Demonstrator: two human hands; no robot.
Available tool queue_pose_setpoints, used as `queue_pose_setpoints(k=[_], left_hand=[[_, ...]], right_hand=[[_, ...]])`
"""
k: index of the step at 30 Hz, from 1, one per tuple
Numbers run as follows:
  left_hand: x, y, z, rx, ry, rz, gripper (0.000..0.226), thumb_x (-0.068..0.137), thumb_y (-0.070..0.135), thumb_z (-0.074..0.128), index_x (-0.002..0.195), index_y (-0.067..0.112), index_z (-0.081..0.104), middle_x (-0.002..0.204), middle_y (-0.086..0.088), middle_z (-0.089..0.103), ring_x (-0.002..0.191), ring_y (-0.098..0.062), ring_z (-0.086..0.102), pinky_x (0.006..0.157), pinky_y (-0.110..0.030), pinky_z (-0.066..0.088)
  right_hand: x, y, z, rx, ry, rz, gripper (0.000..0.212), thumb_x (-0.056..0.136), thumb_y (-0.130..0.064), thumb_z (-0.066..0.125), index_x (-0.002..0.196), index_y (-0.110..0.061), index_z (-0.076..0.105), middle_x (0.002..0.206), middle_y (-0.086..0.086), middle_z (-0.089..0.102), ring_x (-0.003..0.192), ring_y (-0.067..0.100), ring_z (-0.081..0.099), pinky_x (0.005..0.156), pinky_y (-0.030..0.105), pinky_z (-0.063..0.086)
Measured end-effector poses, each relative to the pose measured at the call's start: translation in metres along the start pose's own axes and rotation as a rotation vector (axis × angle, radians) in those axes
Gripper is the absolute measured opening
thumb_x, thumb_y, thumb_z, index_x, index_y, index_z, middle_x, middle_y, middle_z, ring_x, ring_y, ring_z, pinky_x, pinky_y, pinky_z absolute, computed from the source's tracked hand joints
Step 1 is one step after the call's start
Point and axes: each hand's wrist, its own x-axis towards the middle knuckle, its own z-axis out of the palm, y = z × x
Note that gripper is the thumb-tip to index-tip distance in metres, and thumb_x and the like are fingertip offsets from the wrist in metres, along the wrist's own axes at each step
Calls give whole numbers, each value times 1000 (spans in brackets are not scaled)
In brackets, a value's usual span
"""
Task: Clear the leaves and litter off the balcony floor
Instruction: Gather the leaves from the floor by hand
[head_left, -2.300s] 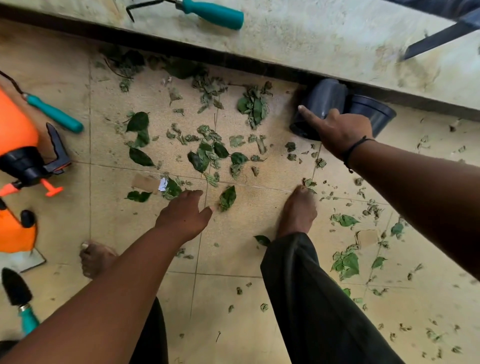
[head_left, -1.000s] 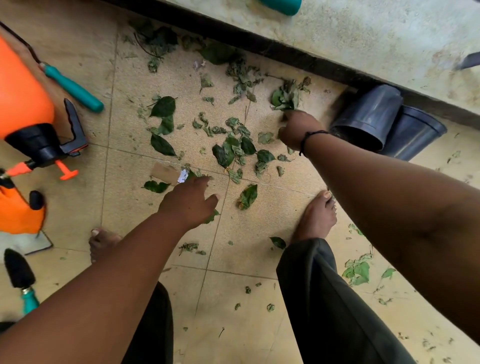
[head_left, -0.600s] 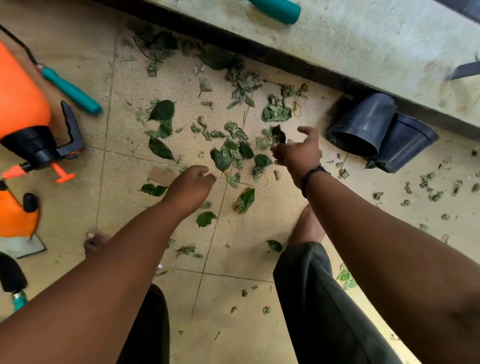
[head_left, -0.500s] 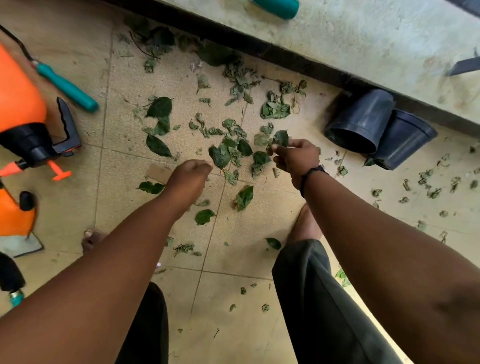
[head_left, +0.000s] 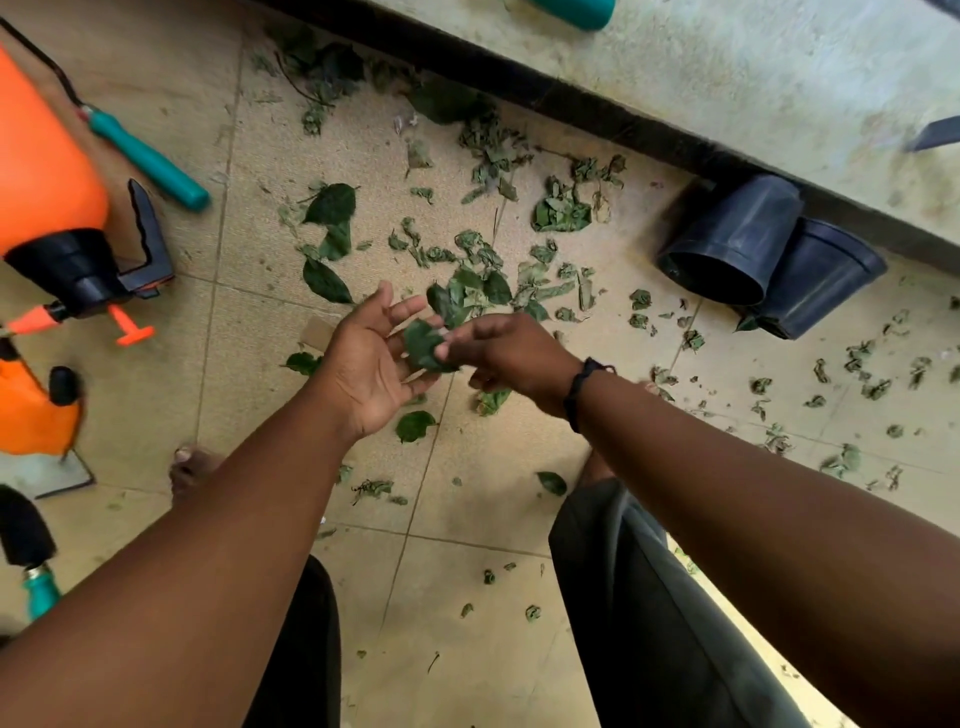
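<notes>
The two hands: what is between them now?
In the head view, a green leaf lies between them: the right hand pinches it over the open palm of the left hand.

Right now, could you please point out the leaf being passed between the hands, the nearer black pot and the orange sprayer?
leaf (head_left: 423, 347), head view, middle of its blade.
black pot (head_left: 737, 228), head view, outer wall.
orange sprayer (head_left: 44, 171), head view, tank side.

I see a beige tiled balcony floor strewn with green leaves. Two black plastic pots lie tipped against the wall base. At left lie an orange sprayer and a teal-handled tool.
</notes>
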Motion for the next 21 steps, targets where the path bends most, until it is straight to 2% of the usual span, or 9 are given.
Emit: queue_pose_setpoints(k=[2, 5, 7, 9, 11, 14, 18, 21], left_hand=[[0, 2, -6, -103, -64, 6, 42, 95, 54, 46, 101, 19, 69, 111, -8, 73, 104, -24, 69, 98, -43, 45], [0, 4, -15, -195, -115, 10, 41, 96, 53, 45, 87, 20, 69, 90, -2, 72, 91, -22, 72, 85, -40, 55], [0, 6, -20, -191, -127, -3, 44, 97, 52, 44, 82, 20, 71, 85, 1, 71, 88, -23, 71, 77, -37, 59], [0, 8, -24, -156, -127, -10, 48, 96, 53, 44, 77, 20, 72, 83, 0, 69, 86, -23, 70, 78, -37, 57], [-1, 13, -27, -111, -113, -7, 50, 95, 54, 44, 74, 19, 73, 79, 0, 68, 85, -24, 69, 83, -38, 54], [-4, 21, -33, -72, -88, 9, 54, 95, 57, 44, 72, 16, 72, 75, -3, 66, 80, -25, 68, 87, -40, 50], [-6, 34, -49, -22, -19, 40, 50, 96, 57, 42, 82, 16, 66, 73, -2, 65, 75, -23, 66, 82, -37, 50], [-3, 35, -60, -44, 106, 78, 40, 99, 49, 43, 84, 18, 65, 73, 1, 66, 76, -21, 64, 81, -32, 48]], right_hand=[[-5, -6, 16, -18, -2, -101, 10, 89, -24, 71, 87, -14, 70, 79, 1, 69, 60, 9, 57, 57, 25, 50], [2, -7, 21, -82, 279, -223, 27, 94, -36, 62, 80, -13, 66, 80, 9, 68, 65, 15, 57, 67, 39, 55], [16, -2, 7, -93, 446, -182, 27, 95, -37, 60, 77, -17, 61, 73, 2, 62, 65, 15, 56, 69, 39, 54], [35, 5, -13, -222, 513, -64, 21, 94, -35, 61, 81, -19, 58, 77, -2, 63, 74, 18, 61, 75, 36, 55], [56, 12, -28, -334, 555, 62, 21, 91, -35, 63, 100, -16, 59, 96, 4, 66, 91, 24, 63, 85, 41, 54], [85, 17, -33, -485, 573, 151, 40, 90, -39, 63, 120, -14, 52, 114, 8, 61, 102, 29, 60, 88, 41, 52], [110, 13, -27, -716, 526, 176, 36, 93, -39, 60, 113, -9, 59, 114, 16, 62, 101, 33, 60, 81, 38, 51], [106, 11, -26, -681, 514, 157, 26, 92, -31, 62, 98, -6, 63, 101, 17, 65, 90, 32, 60, 72, 35, 47]])
